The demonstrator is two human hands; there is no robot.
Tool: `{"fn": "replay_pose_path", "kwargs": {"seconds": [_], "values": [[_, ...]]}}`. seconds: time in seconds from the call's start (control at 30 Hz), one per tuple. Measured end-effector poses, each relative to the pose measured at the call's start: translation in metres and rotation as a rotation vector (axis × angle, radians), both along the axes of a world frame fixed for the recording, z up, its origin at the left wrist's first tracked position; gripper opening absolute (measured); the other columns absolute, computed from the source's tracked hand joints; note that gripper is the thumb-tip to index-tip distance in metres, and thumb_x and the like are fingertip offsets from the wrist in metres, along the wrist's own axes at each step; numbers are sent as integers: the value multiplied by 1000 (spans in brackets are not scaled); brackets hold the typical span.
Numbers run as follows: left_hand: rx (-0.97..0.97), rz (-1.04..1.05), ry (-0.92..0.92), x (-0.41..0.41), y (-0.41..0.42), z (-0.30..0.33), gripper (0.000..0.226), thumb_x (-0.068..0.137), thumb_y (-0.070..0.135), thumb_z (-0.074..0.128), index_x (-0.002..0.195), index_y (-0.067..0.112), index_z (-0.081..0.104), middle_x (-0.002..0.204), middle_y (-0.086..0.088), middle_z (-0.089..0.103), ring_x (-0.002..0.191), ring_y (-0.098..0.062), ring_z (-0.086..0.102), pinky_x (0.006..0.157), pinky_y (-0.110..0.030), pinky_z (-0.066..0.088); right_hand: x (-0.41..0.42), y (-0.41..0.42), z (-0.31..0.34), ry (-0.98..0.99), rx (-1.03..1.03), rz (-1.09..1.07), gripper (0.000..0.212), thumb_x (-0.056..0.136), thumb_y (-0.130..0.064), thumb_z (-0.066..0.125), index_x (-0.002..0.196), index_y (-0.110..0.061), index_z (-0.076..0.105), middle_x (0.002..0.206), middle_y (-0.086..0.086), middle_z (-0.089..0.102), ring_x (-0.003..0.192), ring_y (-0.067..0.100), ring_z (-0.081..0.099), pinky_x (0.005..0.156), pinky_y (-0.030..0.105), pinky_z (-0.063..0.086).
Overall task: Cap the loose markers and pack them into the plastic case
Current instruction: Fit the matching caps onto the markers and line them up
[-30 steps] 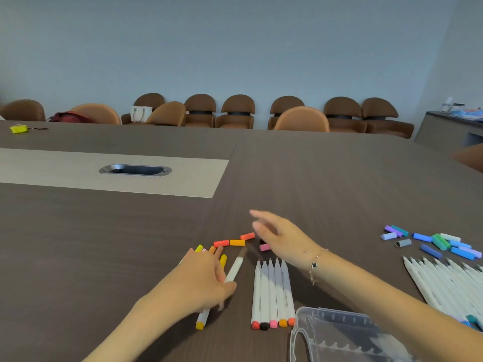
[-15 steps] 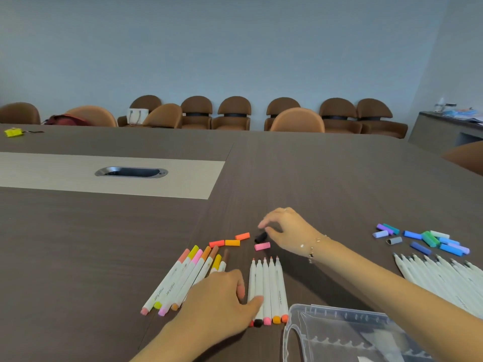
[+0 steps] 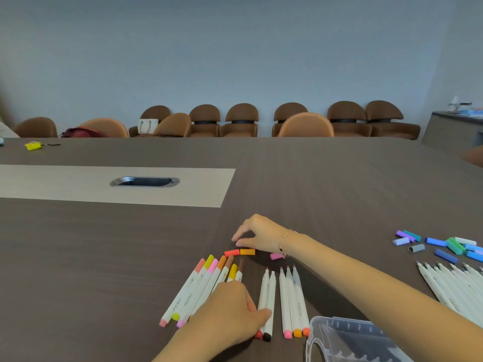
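Note:
Several capped markers [image 3: 198, 286] lie fanned at the left. Beside them are several uncapped white markers [image 3: 290, 301], tips pointing away. My left hand [image 3: 232, 314] lies over the capped group, and its thumb and forefinger pinch the lower part of the red-ended uncapped marker [image 3: 263, 291]. My right hand [image 3: 261, 231] reaches across, fingers curled, fingertips pinched together at the table just behind the red cap [image 3: 231, 252] and orange cap [image 3: 247, 251]. What it pinches is mostly hidden. A pink cap [image 3: 275, 256] lies under my wrist. The clear plastic case [image 3: 347, 340] sits at the bottom right.
Blue, green and purple caps [image 3: 444, 246] lie scattered at the right, with a row of white uncapped markers [image 3: 454, 288] below them. A metal cable port [image 3: 144, 181] is set in the table's pale strip. Brown chairs [image 3: 241, 121] line the far wall.
My right hand moved left from the black cap to behind the red and orange caps; the black and orange-red caps are out of sight. Two uncapped markers have shifted left, apart from the others.

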State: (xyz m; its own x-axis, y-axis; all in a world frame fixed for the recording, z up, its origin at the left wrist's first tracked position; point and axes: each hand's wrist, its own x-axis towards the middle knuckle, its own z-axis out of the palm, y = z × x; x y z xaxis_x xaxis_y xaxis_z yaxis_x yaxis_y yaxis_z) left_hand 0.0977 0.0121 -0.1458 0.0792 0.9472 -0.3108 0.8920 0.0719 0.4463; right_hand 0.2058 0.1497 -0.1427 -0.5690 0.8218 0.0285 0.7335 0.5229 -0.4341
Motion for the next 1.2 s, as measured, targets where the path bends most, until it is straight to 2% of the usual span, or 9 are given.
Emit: {"fn": "replay_pose_path", "kwargs": {"seconds": [0.43,0.53,0.6,0.63,0.7,0.77,0.87,1.0,1.2], "values": [[-80,-35,-62,-12,-2,21,24,88,42,56,71,26,58,59,10,52,59,-3,50,61,-12,41,-4,3,-1,-1,-75,124,23,89,-28,62,106,-16,72,110,1,67,91,4,48,74,9,36],[-27,-74,-61,-23,-5,38,20,91,38,50,79,21,51,76,11,60,78,-1,57,92,-21,45,2,5,1,-17,-66,116,19,89,-26,63,100,-15,73,107,-1,66,91,7,52,76,14,38],[-21,-127,1,-32,-6,48,18,93,35,45,89,18,51,95,7,65,90,5,57,113,-29,29,8,7,2,-50,-38,101,16,89,-22,63,101,-16,71,106,-1,66,91,6,53,81,19,41],[-31,-140,20,-36,-7,51,18,94,34,44,92,18,52,93,7,65,77,8,57,108,-26,33,13,8,2,-58,-32,79,16,89,-20,63,103,-16,70,106,0,66,90,7,54,83,20,43],[-57,-123,6,-46,-4,55,18,93,35,46,88,18,50,75,11,61,55,-1,50,75,-15,47,24,13,2,-29,-49,18,20,89,-18,62,109,-18,66,102,1,67,89,10,59,88,23,48],[-53,-78,-19,-55,-2,58,20,93,37,49,86,18,51,68,11,59,53,-5,45,52,-11,41,35,14,2,66,-74,-46,28,91,-18,59,119,-22,62,99,-2,65,89,8,58,87,21,48],[-30,-28,-108,-58,2,59,18,93,38,51,95,19,54,72,9,61,54,-3,48,49,-14,40,48,3,7,404,-140,-177,26,93,-19,55,118,-23,63,96,-10,61,90,5,56,77,16,48],[22,-50,-260,-44,1,58,12,94,34,52,99,23,55,78,6,65,45,0,49,45,-14,37,59,-27,16,1027,-691,-271,17,89,-15,61,106,-14,63,96,4,67,97,17,65,82,24,53],[67,-58,-323,-39,-1,56,14,94,34,54,101,22,57,82,4,67,41,7,50,45,-14,37,70,-57,19,1088,-785,-289,21,86,-20,64,104,-11,67,105,11,70,103,22,65,74,24,55]]}}
